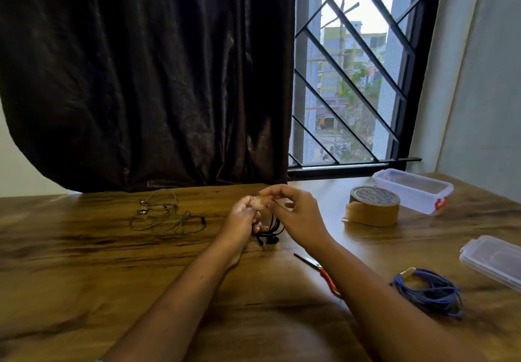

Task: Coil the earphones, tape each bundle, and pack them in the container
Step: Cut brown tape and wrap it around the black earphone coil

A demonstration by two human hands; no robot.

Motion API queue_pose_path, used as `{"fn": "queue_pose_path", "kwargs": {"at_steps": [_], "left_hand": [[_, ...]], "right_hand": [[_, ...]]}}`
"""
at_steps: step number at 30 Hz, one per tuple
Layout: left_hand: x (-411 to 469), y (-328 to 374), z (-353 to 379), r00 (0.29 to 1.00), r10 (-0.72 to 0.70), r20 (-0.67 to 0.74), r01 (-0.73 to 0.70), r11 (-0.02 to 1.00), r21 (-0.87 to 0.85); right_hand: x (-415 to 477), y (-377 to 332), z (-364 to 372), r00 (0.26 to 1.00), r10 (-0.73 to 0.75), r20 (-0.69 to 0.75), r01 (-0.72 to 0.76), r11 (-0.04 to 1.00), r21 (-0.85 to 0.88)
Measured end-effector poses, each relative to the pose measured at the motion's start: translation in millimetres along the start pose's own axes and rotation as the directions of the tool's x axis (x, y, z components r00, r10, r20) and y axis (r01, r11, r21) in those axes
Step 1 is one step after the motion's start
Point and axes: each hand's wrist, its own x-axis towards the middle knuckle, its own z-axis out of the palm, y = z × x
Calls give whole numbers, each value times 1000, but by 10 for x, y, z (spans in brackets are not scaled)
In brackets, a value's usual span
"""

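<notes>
Wooden table (84, 277), dark curtain (146, 79), barred window (352, 79), pale wall (485, 79)

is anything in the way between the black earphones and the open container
Yes: the brown tape roll sits on the table between the black earphones and the clear container. The container's top is open; a clear lid lies apart.

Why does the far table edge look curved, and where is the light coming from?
Head view: the wide-angle lens bends the table and curtain outline; daylight enters through the barred window, blown out white at its top, and leaves a sheen on the wood by the tape roll; the left hand and right hand pinching the tape piece look soft.
</notes>
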Motion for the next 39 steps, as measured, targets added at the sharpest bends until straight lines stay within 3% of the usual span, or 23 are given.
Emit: {"fn": "queue_pose_path", "kwargs": {"at_steps": [4,10,15,20,27,34,39], "left_hand": [[-17,-7,11,997,50,51,-50,999,2],[-44,11,27,997,58,56,-55,997,-54],[-84,27,26,997,41,71,-35,995,-91],[-68,-16,-1,990,112,83,-122,985,122],[-42,-70,-25,973,206,106,-228,931,286],[-57,-85,-33,944,317,94,-319,798,511],[-36,-86,-56,883,460,92,-396,626,671]], "right_hand": [[-15,67,24,999,-31,-7,30,993,-110],[-11,73,-6,999,-1,-37,1,1000,-6],[-13,70,-7,999,16,-39,-18,999,-43],[-13,79,-13,999,16,-48,-19,998,-63],[7,106,-26,997,-21,-78,10,991,-133],[22,129,-32,998,5,-60,-17,981,-194],[12,92,-40,998,47,-31,-51,986,-160]]}}
